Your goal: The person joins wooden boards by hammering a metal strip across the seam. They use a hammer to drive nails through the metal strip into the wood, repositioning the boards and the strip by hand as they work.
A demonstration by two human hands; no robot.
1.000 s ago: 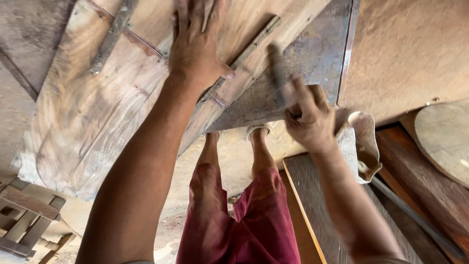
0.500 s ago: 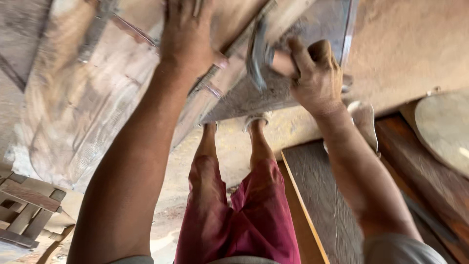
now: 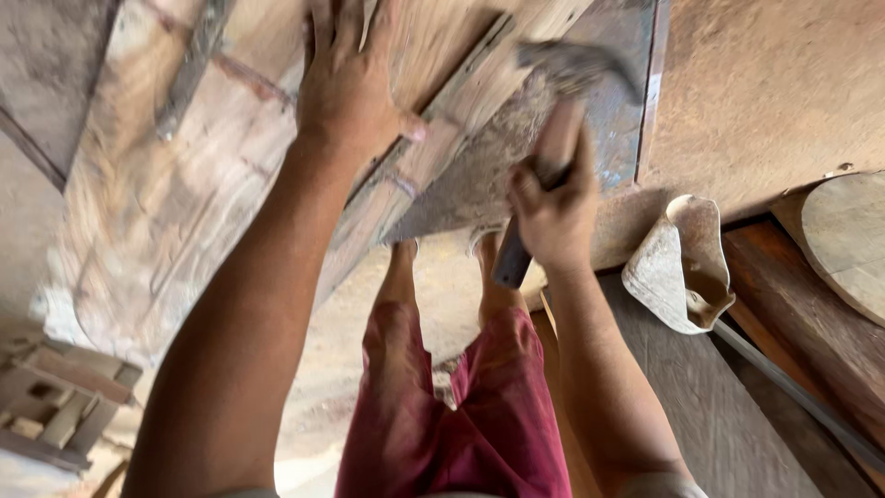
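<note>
My left hand [image 3: 346, 88] lies flat, fingers spread, on a wide carved wooden panel [image 3: 175, 184] that slopes from upper right to lower left. My right hand [image 3: 553, 207] grips the wooden handle of a hammer [image 3: 558, 101]; its metal head is blurred, raised over the panel's framed edge and a dusty grey metal sheet [image 3: 516, 157]. Below I see my legs in dark red shorts [image 3: 452, 415] and my bare feet on sandy ground.
A worn scoop-shaped piece of cloth or leather [image 3: 682, 263] lies on dark wooden boards [image 3: 701, 406] at the right. A round wooden disc [image 3: 848, 235] sits at the far right. Small wooden offcuts [image 3: 64, 406] are piled at the lower left.
My right hand has dropped lower and turned, and the hammer head now points up over the panel edge. My left hand stays pressed on the panel. The view has shifted slightly.
</note>
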